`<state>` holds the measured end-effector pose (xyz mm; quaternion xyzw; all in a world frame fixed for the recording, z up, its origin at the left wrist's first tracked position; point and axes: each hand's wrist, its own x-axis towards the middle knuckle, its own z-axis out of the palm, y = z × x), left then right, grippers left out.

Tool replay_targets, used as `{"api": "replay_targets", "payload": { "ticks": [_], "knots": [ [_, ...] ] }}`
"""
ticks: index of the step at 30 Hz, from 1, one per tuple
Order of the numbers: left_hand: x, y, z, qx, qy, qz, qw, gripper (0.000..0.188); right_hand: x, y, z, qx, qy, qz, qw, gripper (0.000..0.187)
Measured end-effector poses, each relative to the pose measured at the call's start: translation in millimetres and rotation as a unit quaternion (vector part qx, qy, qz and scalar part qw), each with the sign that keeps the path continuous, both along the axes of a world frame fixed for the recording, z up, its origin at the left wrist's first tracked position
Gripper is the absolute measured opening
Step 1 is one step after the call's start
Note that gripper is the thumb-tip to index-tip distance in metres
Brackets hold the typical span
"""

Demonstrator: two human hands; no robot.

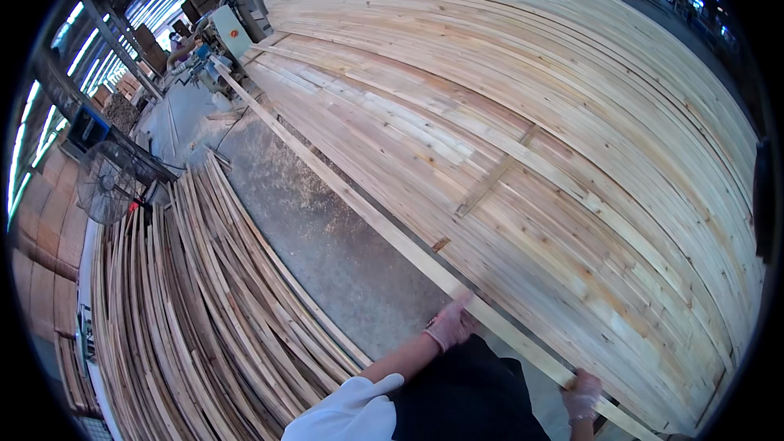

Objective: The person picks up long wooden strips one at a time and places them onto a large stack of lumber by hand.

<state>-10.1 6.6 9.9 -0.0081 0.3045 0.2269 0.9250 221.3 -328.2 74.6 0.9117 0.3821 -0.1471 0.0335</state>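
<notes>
A long, narrow strip of pale wood (pixel 396 237) runs slantwise from the machine at the far left down to the near right, held up off the floor. My left hand (pixel 453 322), in a thin pale glove, is closed on the strip near its middle, and its fingers are slightly blurred. Farther down the same strip my right hand (pixel 582 394), also gloved, grips it with the fingers wrapped around the edge. The strip's near end passes out of sight at the lower rim.
To the right lies a large stack of wooden strips (pixel 531 220), with small wood pieces across it. Many loose strips (pixel 212 294) lie at the left. A fan (pixel 106 184) stands beyond them, near cardboard boxes (pixel 45 237). Sawdust covers the concrete floor (pixel 302 212). A machine (pixel 233 31) stands far off.
</notes>
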Motion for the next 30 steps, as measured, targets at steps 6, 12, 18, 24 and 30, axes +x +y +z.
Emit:
{"api": "replay_targets", "payload": {
  "ticks": [6,12,18,24,30],
  "knots": [
    [16,-102,-30,0.062,0.059,-0.343,0.936,0.036,-62,125,26,0.105,0.144,0.148,0.973,0.059],
    [14,-104,-20,-0.003,0.026,-0.188,0.982,0.05,-43,112,26,0.246,0.268,0.117,0.924,0.063],
    [8,-67,28,0.107,0.152,-0.119,0.975,0.047,94,-92,12,0.029,0.155,-0.08,0.984,0.04],
    [-7,-44,81,0.231,0.115,-0.235,0.937,0.045,170,-325,45,0.027,-0.088,-0.224,0.97,0.036],
    [-30,-30,109,0.278,0.064,-0.308,0.908,0.049,148,-385,62,0.149,-0.183,-0.117,0.965,0.032]
  ]
}}
